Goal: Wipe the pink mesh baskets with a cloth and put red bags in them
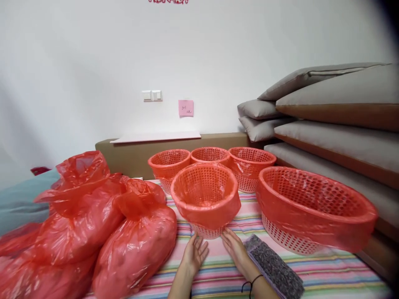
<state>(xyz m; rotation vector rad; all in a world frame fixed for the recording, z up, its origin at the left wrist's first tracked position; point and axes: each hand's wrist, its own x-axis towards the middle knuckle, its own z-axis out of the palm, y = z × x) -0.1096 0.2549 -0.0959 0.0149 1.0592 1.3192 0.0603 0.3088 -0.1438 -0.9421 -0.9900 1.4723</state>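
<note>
A small white mesh basket (206, 195) lined with a red plastic bag stands on the striped cloth (218, 270) just in front of me. My left hand (195, 252) lies open beside its base on the left, fingers stretched toward it. My right hand (236, 248) lies open at the base on the right, fingertips close to or touching the basket; a black band circles that wrist. Neither hand holds anything.
Three more lined baskets (211, 155) stand in a row behind. A larger lined basket (314, 207) sits at the right. Stuffed red plastic bags (93, 232) pile up at the left. A grey speckled pad (274, 268) lies by my right forearm. Stacked cushions (339, 124) fill the right.
</note>
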